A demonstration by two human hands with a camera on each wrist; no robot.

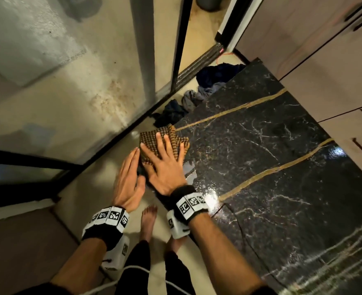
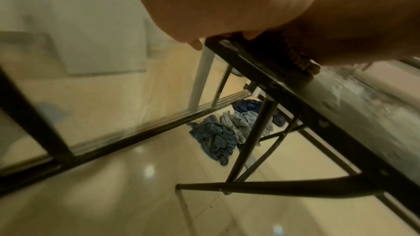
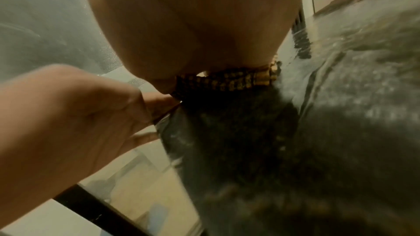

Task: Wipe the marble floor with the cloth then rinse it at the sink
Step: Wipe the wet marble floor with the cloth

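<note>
Both forearms, each banded at the wrist with a black strap carrying white coded tags, reached forward over bare feet on a glossy cream tiled floor (image 1: 103,177). At their end, the right hand (image 1: 165,165) lay flat, fingers straight and spread, pressing down on a brown-and-tan checked woven cloth (image 1: 154,137). That cloth sat at the near corner of a black marble slab with white veins and gold lines (image 1: 271,158), partly overhanging its edge. The slab's surface beside the right wrist gleamed wet. The left hand (image 1: 128,179) stood just beside the right, fingers straight and together, its fingertips touching the cloth's left edge at the slab's rim; it gripped nothing. From the left wrist view, the slab rested on thin black metal legs (image 2: 247,143). A heap of crumpled blue and grey fabric (image 1: 199,96) lay on the floor past the slab's far corner, near the black frame of a frosted glass sliding door (image 1: 69,71). Pale wooden cabinet fronts with dark handles (image 1: 324,60) ran along the slab's far side.
</note>
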